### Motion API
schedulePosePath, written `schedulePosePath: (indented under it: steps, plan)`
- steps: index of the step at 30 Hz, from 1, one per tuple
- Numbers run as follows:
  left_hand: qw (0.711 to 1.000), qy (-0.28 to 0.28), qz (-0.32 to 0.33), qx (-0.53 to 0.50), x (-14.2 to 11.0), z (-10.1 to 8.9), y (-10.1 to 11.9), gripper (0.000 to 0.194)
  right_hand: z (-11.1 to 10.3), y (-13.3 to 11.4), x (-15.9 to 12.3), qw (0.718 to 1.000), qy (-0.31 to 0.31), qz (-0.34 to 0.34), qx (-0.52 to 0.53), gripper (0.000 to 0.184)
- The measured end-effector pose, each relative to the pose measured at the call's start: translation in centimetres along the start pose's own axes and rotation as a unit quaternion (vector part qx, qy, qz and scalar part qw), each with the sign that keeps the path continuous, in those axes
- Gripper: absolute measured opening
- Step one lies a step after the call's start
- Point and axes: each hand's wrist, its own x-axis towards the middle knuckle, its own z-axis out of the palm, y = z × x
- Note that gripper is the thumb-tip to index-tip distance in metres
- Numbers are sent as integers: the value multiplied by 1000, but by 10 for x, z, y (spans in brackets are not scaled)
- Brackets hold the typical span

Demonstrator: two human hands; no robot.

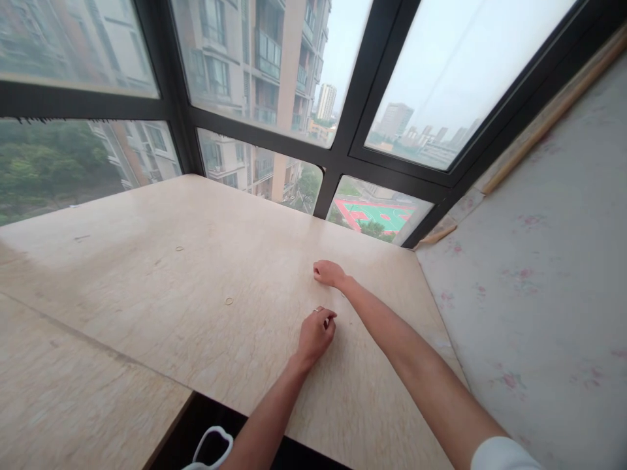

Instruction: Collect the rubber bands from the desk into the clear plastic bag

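Note:
My left hand (317, 334) is over the pale marble-patterned sill (264, 261), fingers curled in with the thumb side toward the right. A thin ring shows on one finger; whatever the fingers may hold is hidden. Beyond it, my right hand (328, 273) is closed like a fist, low over the sill, and I cannot make out anything inside it. Left of the hands lie two small thin loops that look like rubber bands, a nearer loop (228, 301) and a farther loop (179, 249). By my right wrist is a tiny object (343, 296), too small to name.
Dark window frames (337, 153) border the sill's far side. A flower-patterned wall (529, 294) rises on the right. A thin small piece (81, 238) lies far left. Below the front edge is a dark opening (215, 411) with a white loop (214, 431) by my left forearm.

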Motion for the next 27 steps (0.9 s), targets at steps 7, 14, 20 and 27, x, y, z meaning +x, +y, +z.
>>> schedulePosePath:
  steps: [7, 14, 20, 27]
  plan:
    - [999, 36, 2, -28, 2, 0, -1, 21, -7, 47, -46, 997, -3, 48, 63, 21]
    - [998, 53, -3, -27, 4, 0, -1, 19, -3, 66, -84, 993, -68, 38, 94, 8]
    - [997, 64, 0, -32, 4, 1, -2, 19, 7, 63, -92, 990, -53, 43, 123, 10]
    - [996, 82, -5, -46, 8, -1, -4, 18, 5, 72, -112, 970, -65, 65, 226, 10]
